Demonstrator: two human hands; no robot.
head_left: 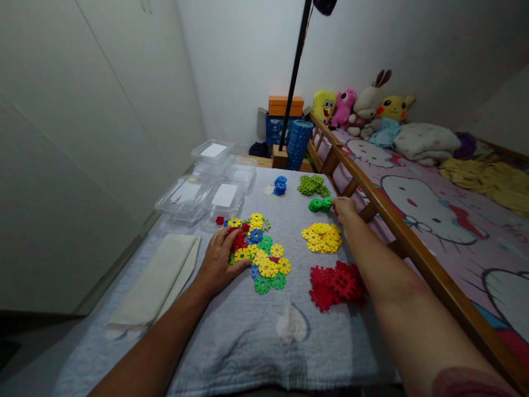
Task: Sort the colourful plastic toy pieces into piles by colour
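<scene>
My left hand (pixel 220 260) rests on the left side of a mixed pile of plastic snowflake discs (pixel 268 268) in yellow, red, blue and green. Its fingers are apart, and the thumb lies along the pile's near side. At the right, my right hand (pixel 344 207) reaches to a small heap of green snowflake discs (pixel 317 205). Its fingertips are pinched together at a green disc on the heap's right end; the fingers partly hide that disc. Nearer me are a heap of yellow discs (pixel 322 238) and a heap of red square interlocking pieces (pixel 336 285), partly behind my right forearm.
Light green pieces (pixel 313 185) and blue discs (pixel 280 186) lie at the far end of the cloth-covered table (pixel 248 336). Clear plastic boxes (pixel 225 199) stand back left, beside a folded cloth (pixel 159 278). A wooden bed rail (pixel 372 193) borders the right side.
</scene>
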